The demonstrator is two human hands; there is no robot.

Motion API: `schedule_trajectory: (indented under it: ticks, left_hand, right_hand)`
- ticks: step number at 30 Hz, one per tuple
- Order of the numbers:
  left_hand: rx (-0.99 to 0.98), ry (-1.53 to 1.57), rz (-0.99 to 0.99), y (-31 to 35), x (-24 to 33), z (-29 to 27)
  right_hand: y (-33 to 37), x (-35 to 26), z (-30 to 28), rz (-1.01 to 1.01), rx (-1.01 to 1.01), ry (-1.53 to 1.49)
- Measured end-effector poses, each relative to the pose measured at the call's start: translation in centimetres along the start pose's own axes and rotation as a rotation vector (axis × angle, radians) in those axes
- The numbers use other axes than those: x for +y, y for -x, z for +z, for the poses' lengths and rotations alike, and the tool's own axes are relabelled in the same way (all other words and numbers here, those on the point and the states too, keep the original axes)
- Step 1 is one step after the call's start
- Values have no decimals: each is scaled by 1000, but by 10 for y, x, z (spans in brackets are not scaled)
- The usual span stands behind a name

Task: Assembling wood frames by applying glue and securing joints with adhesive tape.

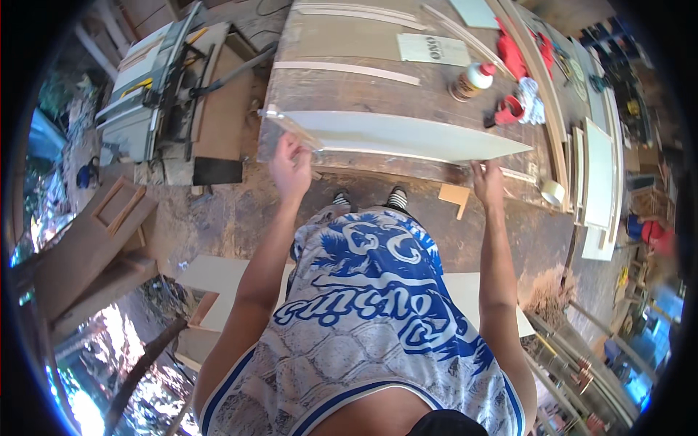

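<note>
A long white panel (407,134) runs along the desk's (349,96) near edge. The left hand (291,166) has its grip clamped on a wooden piece (301,131) at the left; the right hand's (490,182) grip, nearer the right edge, I cannot tell. A capped bottle (471,83) and red cup (509,110) hide their contents.

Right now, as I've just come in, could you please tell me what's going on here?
A person stands at a wooden workbench. Their left hand holds a short wooden piece at the left end of a long white panel; their right hand is by the panel's right end, its grip unclear. A red-capped bottle stands beyond the panel.
</note>
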State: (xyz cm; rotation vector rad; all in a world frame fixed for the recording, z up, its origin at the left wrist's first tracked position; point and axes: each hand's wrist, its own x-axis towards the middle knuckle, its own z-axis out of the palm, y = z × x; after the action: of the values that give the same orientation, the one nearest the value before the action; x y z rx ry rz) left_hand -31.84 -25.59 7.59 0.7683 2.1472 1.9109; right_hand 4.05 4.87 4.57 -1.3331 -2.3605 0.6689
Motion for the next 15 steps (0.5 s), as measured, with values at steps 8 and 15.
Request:
schedule_trajectory:
  ticks: [8, 15]
  left_hand:
    - [-32, -91, 63, -3, 4, 2]
    - [-26, -160, -18, -4, 5, -2]
  right_hand:
    - [-2, -1, 1, 68, -103, 3]
    - [-17, -99, -146, -173, 503, -502]
